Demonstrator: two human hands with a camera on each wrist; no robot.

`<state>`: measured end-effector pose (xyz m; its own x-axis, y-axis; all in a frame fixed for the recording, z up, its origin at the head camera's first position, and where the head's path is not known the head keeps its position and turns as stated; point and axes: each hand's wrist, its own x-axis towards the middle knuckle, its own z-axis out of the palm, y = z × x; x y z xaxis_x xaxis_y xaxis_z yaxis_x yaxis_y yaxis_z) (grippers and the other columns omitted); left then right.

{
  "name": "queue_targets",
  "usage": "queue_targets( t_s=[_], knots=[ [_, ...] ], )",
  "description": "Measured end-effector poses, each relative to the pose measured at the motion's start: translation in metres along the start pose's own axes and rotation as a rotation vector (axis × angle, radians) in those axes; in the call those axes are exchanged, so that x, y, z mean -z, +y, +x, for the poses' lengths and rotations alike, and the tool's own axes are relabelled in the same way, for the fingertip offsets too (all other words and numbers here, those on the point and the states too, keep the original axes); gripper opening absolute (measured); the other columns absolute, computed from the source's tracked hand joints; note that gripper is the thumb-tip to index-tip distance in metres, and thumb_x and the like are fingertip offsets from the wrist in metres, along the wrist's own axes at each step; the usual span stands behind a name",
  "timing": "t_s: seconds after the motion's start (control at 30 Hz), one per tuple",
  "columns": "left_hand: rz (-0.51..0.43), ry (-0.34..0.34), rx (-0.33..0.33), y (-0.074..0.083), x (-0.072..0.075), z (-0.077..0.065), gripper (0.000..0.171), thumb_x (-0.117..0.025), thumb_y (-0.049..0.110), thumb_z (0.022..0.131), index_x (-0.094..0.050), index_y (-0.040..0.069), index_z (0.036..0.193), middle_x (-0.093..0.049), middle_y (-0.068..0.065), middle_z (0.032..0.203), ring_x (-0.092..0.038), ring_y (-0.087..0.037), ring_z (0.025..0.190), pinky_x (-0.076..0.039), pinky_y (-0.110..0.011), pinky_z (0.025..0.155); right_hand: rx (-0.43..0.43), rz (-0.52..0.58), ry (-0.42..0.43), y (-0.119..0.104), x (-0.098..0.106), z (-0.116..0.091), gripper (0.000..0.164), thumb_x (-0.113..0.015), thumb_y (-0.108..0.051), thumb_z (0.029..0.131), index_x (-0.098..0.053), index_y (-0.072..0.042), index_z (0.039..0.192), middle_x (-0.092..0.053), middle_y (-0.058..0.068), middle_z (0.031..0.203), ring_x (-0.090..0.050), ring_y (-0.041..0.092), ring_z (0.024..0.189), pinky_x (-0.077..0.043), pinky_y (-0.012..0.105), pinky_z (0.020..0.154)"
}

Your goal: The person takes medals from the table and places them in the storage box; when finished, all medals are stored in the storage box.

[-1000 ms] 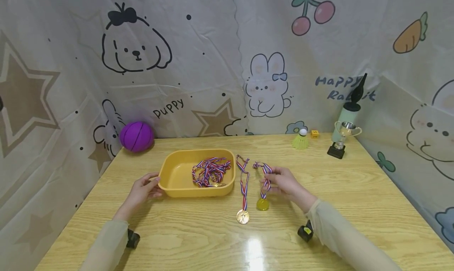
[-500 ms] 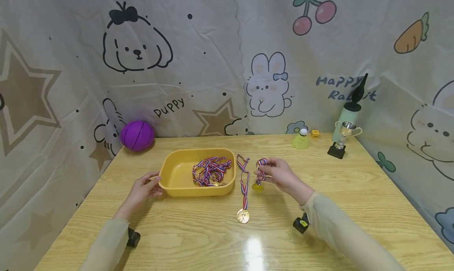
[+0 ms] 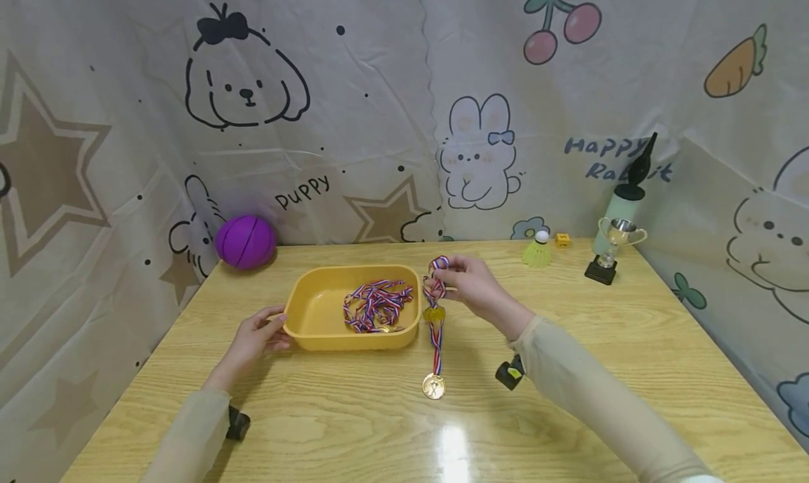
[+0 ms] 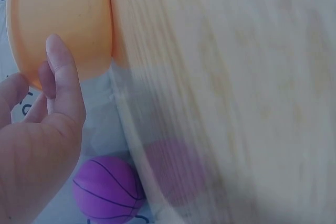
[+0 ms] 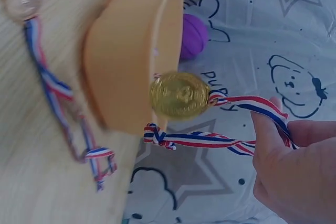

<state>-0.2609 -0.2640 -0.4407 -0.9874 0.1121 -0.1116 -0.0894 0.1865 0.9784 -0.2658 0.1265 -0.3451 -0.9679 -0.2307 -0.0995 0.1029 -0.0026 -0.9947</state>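
Note:
My right hand [image 3: 470,283] pinches the red, white and blue ribbon of a gold medal [image 5: 181,95]. That medal hangs in the air beside the right end of a yellow plastic basin [image 3: 350,342]. Beneath it on the table lies a second medal [image 3: 434,386], its striped ribbon [image 3: 436,342] stretched away from me. My left hand [image 3: 255,339] holds the basin's left end, thumb at the rim and fingers against the outer wall [image 4: 79,19]. Inside the basin is a tangled heap of striped ribbons [image 3: 377,304], with a medal edge [image 3: 387,329] partly showing.
At the back left is a purple ball [image 3: 246,241]. Along the back right stand a yellow-green shuttlecock [image 3: 537,251], a small yellow cube [image 3: 562,239], a trophy cup [image 3: 613,241] and a pale green cylinder with a black top [image 3: 627,199]. A printed cloth hangs behind the table.
My right hand has lifted the medal off the table by its ribbon and carried it left, to the basin's right end. The left hand and the basin stay put.

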Motion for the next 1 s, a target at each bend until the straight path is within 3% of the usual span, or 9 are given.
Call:
queue_targets(
  t_s=[0.27,0.5,0.67,0.83,1.0],
  knots=[
    [0.006,0.000,-0.017,0.000,0.000,0.001,0.052,-0.045,0.019,0.103,-0.029,-0.011,0.143,-0.063,0.007,0.078,-0.065,-0.004,0.070,-0.059,-0.019,0.069,0.019,0.090,-0.018,-0.019,-0.027,0.010,0.009,-0.046,0.004,0.097,-0.047,0.008,0.105,-0.052,0.012,0.094,-0.063,0.014,0.078,-0.057,0.019,0.066],
    [0.008,0.006,-0.006,0.001,-0.001,-0.001,0.051,-0.043,0.018,0.103,-0.029,-0.011,0.143,-0.061,0.006,0.080,-0.064,-0.004,0.070,-0.059,-0.019,0.069,0.030,0.049,-0.033,-0.020,-0.057,0.020,0.009,-0.048,0.005,0.097,-0.050,0.008,0.105,-0.055,0.010,0.092,-0.064,0.012,0.076,-0.058,0.025,0.070],
    [-0.002,0.011,0.002,0.000,-0.002,-0.001,0.052,-0.045,0.019,0.103,-0.029,-0.010,0.143,-0.059,0.003,0.082,-0.064,-0.004,0.070,-0.060,-0.020,0.069,-0.004,0.043,-0.039,-0.017,-0.081,0.030,0.011,-0.050,0.004,0.096,-0.051,0.008,0.106,-0.057,0.012,0.094,-0.067,0.018,0.080,-0.060,0.029,0.074],
    [-0.009,0.002,0.001,0.000,0.000,0.000,0.053,-0.045,0.019,0.103,-0.028,-0.010,0.144,-0.060,0.004,0.081,-0.064,-0.004,0.069,-0.060,-0.020,0.069,-0.016,0.048,-0.048,-0.013,-0.103,0.036,0.011,-0.051,0.002,0.097,-0.052,0.007,0.107,-0.056,0.011,0.098,-0.069,0.027,0.095,-0.059,0.026,0.071],
    [-0.007,0.000,0.003,0.000,0.000,0.000,0.052,-0.044,0.018,0.103,-0.028,-0.010,0.144,-0.061,0.004,0.080,-0.064,-0.004,0.068,-0.060,-0.020,0.068,-0.011,0.089,-0.051,-0.003,-0.117,0.041,0.012,-0.051,0.003,0.096,-0.052,0.009,0.107,-0.056,0.013,0.099,-0.068,0.022,0.090,-0.058,0.022,0.067]
  ],
)
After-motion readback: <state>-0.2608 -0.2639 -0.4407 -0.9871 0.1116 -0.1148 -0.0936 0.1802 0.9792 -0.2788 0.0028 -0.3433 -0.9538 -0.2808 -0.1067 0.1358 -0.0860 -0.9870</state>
